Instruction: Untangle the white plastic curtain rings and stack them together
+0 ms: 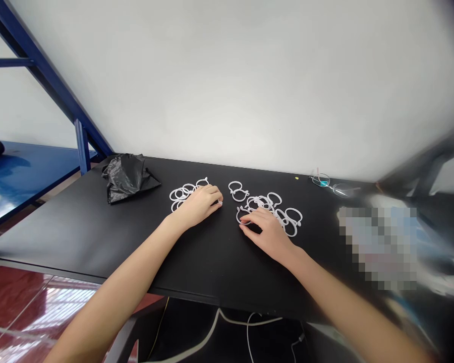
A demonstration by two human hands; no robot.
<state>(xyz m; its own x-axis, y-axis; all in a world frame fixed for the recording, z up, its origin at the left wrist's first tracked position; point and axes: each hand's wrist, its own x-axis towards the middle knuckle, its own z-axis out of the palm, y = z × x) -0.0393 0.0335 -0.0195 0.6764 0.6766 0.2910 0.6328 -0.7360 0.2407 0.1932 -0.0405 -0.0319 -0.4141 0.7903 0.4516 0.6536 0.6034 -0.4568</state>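
White plastic curtain rings, each with a small eyelet, lie in two groups on a black table. My left hand (202, 202) is over the left group of rings (176, 194). Its fingers are curled into a pinch, and a small white bit of a ring shows at the fingertips; the rest of that ring is hidden. Between the thumb and fingers of my right hand (267, 229) is one ring (238, 218), at the near left edge of the larger right group (293, 217). Two linked-looking rings (235, 187) lie farther back between the hands.
A crumpled black plastic bag (126, 177) lies at the table's back left. Eyeglasses (321, 180) rest near the wall on the right, with blurred clear plastic packaging (431, 242) nearer. A blue metal frame (56, 75) rises at left. Cables (212, 327) hang below the table's front edge (196, 297).
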